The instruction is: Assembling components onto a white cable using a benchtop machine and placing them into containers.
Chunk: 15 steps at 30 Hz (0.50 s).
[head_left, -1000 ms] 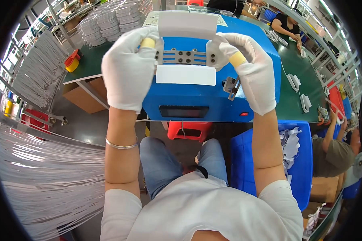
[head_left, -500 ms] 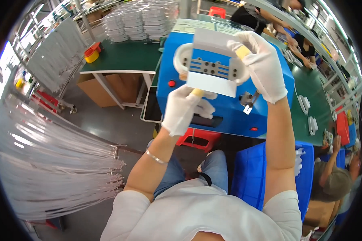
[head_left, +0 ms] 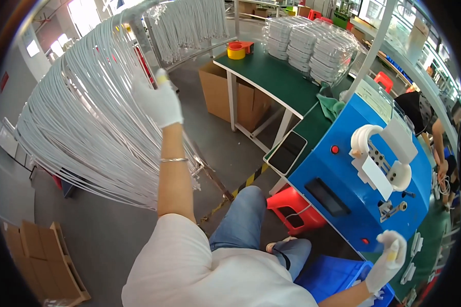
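The fingers of the left hand (head_left: pixel 161 105), white-gloved, merge with the white cables (head_left: pixel 82 123) behind them; the thumb stands upright and apart, but whether the other fingers grip a cable or only touch the bundle cannot be told. The right hand (head_left: pixel 386 263), also gloved, sits just beyond the near right corner of the blue machine (head_left: pixel 351 187), fingers loosely curled and short of a fist, with nothing visible in them. Its forearm is cut off by the lower edge, and it partly covers the blue bin (head_left: pixel 317 273) and its white contents. Compared with half a second ago, the view has swung left; the left hand has gone from the machine's white lower strip (head_left: pixel 377 177) to the cables, and the right has left the white upper sheet (head_left: pixel 400 139). Both white parts remain on the machine. Count: two gloved hands; one machine, bearing two rounded white pieces (head_left: pixel 362 139), one dark display (head_left: pixel 327 196) and one round red button (head_left: pixel 335 149); one bin; one red stool (head_left: pixel 307 217) below; one yellow tape roll (head_left: pixel 235 53) on the green table (head_left: pixel 269 74). The cables, hanging in a dense mass, cannot be counted.
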Each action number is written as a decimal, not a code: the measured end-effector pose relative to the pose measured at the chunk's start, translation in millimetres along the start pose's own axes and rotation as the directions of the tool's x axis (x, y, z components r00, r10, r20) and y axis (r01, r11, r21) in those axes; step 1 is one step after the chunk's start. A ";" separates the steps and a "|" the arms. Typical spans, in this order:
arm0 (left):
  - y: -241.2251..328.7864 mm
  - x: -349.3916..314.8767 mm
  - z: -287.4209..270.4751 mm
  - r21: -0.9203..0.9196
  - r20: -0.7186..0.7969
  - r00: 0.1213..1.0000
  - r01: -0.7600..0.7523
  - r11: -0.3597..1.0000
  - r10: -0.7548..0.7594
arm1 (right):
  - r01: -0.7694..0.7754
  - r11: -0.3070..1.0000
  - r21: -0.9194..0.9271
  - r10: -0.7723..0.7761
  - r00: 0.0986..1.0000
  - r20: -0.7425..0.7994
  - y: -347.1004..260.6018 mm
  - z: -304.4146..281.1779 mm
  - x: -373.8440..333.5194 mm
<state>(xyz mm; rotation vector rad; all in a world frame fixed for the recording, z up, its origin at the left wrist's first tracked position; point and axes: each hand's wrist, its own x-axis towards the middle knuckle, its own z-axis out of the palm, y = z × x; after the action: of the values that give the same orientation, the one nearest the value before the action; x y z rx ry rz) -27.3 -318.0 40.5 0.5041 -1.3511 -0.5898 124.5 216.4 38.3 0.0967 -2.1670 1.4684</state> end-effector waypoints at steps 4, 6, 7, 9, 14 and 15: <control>-19.7 46.4 12.4 0.297 0.126 0.992 -0.024 0.954 -0.014 | 0.016 0.998 -0.064 -0.007 0.991 0.132 -10.2 34.2 -4.8; -31.5 66.3 3.6 -0.088 0.414 0.858 0.371 0.924 -0.305 | -0.014 1.000 -0.017 0.017 0.988 0.151 -15.6 57.2 -2.2; -33.3 64.6 3.1 -0.088 0.368 0.909 0.244 0.966 -0.197 | -0.042 0.999 0.009 0.040 0.986 0.160 -17.6 63.4 -3.5; -15.3 53.6 -7.8 -0.170 0.518 0.825 0.357 0.919 -0.225 | -0.106 0.994 0.031 0.098 0.977 0.189 -21.8 67.6 -5.5; 93.2 -38.2 -57.0 -0.053 0.999 0.040 0.736 0.675 0.035 | -0.129 0.981 0.147 0.065 0.923 0.380 -22.6 88.1 1.0; 92.8 -71.0 -64.9 0.104 0.975 -0.209 0.745 0.659 0.082 | -0.149 0.979 0.140 0.076 0.901 0.427 -27.4 107.9 10.1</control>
<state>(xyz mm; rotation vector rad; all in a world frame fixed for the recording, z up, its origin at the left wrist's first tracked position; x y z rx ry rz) 38.1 -201.4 37.6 -0.2872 -2.3050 -2.2704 84.7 111.9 35.8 0.3863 -2.4064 1.8369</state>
